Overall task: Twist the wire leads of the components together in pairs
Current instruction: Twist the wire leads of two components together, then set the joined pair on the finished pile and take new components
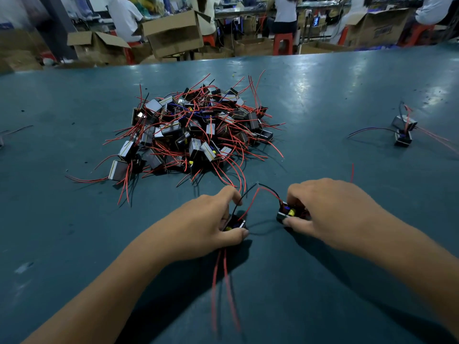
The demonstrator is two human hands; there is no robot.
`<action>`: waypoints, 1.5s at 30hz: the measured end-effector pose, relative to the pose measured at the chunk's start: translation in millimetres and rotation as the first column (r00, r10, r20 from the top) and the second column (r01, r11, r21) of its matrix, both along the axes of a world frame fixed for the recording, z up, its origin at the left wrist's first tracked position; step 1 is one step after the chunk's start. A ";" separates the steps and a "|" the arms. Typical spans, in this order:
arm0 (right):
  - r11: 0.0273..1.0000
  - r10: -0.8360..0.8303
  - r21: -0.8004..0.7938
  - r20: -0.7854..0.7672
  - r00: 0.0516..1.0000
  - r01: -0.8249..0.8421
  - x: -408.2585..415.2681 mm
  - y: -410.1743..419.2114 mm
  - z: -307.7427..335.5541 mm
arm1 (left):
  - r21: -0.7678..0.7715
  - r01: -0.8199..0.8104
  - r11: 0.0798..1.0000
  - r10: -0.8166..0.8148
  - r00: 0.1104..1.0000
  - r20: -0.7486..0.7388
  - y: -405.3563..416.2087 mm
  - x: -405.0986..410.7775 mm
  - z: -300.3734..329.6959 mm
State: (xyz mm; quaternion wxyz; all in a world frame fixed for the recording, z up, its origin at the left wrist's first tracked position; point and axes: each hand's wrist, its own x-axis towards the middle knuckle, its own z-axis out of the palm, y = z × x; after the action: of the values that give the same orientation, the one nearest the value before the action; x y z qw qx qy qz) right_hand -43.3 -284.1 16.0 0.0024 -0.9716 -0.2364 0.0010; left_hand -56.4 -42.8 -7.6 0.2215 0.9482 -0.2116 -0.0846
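Fingers of left hand (pixel 211 219) curl round one component (pixel 236 224); right hand (pixel 330 209) pinches second component (pixel 288 213); leads (pixel 258 192) meet between

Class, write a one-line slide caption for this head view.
Each hand grips a component beside the unsorted pile.

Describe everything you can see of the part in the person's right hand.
The part is a small black block with a pale band on its near side and blue and yellow bits on top. The right hand pinches it between thumb and curled fingers, low over the green table. Red and black wires arch from it toward the left-hand part.
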 end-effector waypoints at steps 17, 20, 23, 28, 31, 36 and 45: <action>0.879 0.228 0.460 -0.635 0.738 0.125 -25.0 8.8 30.0 | -0.173 -0.192 0.966 0.198 0.980 0.021 -16.7 2.0 -12.2; 0.830 0.338 0.526 -0.740 0.581 0.187 -23.0 0.3 30.0 | -0.186 -0.213 0.959 0.222 0.975 0.029 -15.4 3.0 -13.4; 0.770 0.414 0.562 -0.801 0.433 0.302 -18.2 -8.8 30.2 | -0.188 -0.234 0.954 0.243 0.969 0.029 -14.0 4.1 -14.6; 0.593 0.577 0.614 -0.775 0.257 0.520 -8.1 -22.0 31.7 | -0.211 -0.242 0.947 0.251 0.968 0.014 -11.1 3.2 -15.1; 0.543 0.508 0.635 -0.769 0.388 0.549 -3.6 -20.4 25.1 | -0.212 -0.251 0.945 0.261 0.965 0.020 -10.3 3.5 -14.8; 0.455 0.533 0.765 -0.643 0.549 0.455 10.1 -35.3 26.5 | -0.204 -0.228 0.952 0.233 0.972 0.002 -10.5 2.8 -12.4; 0.196 0.079 0.902 -0.406 0.911 0.385 48.1 -40.2 -1.6 | -0.309 -0.029 0.951 -0.091 0.925 -0.368 23.2 9.0 2.3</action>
State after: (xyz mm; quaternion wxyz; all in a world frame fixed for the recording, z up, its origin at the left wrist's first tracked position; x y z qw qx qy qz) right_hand 4.8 -324.3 14.4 0.6539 -0.7518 -0.0788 0.0327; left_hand -47.3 -19.6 -5.2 0.4023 0.8641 -0.1906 -0.2348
